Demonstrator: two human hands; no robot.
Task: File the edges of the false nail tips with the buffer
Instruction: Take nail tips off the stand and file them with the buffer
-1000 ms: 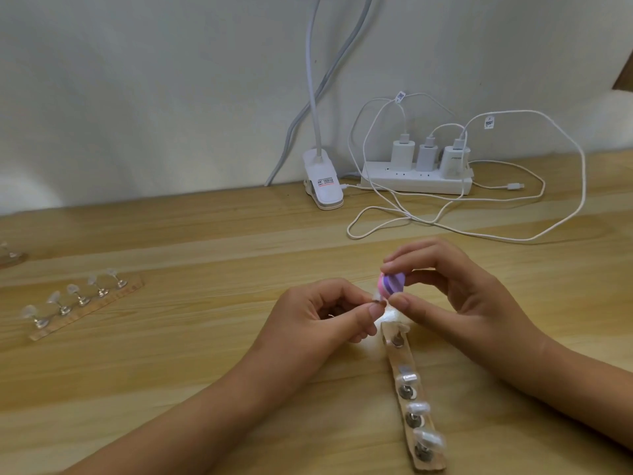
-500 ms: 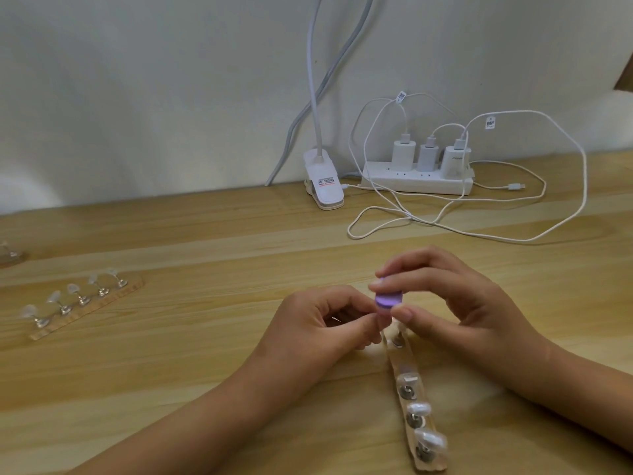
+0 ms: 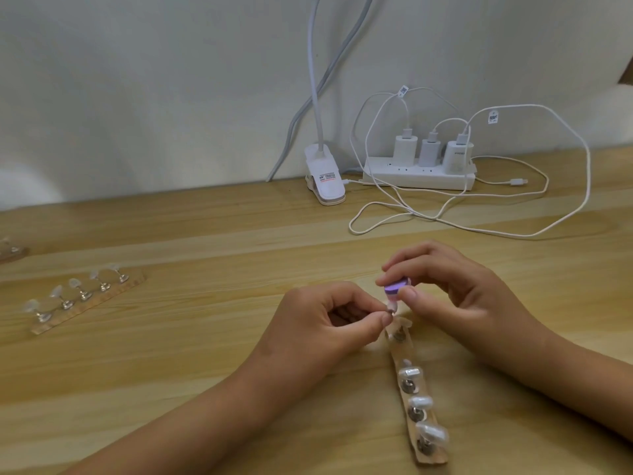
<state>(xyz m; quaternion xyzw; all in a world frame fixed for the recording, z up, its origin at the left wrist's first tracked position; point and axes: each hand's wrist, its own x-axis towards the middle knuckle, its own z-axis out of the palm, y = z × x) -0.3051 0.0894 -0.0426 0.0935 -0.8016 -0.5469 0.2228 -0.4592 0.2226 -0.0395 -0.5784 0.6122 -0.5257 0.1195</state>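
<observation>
A big wooden table [image 3: 171, 389] fills the bottom of the view. Behind it is a plain white wall [image 3: 137, 80]. A white power strip [image 3: 418, 176] lies at the back of the table, next to the wall. Three white plugs [image 3: 430, 150] stand in it, side by side. Thin white cords [image 3: 582, 186] go up from the plugs and loop down over the table. One cord end [image 3: 517, 182] lies loose near the strip. Left of the strip, a white lamp clip [image 3: 325, 180] sits on the table. Its bendy white neck [image 3: 315, 80] goes up. A grey cable [image 3: 297, 118] runs down the wall beside it.
</observation>
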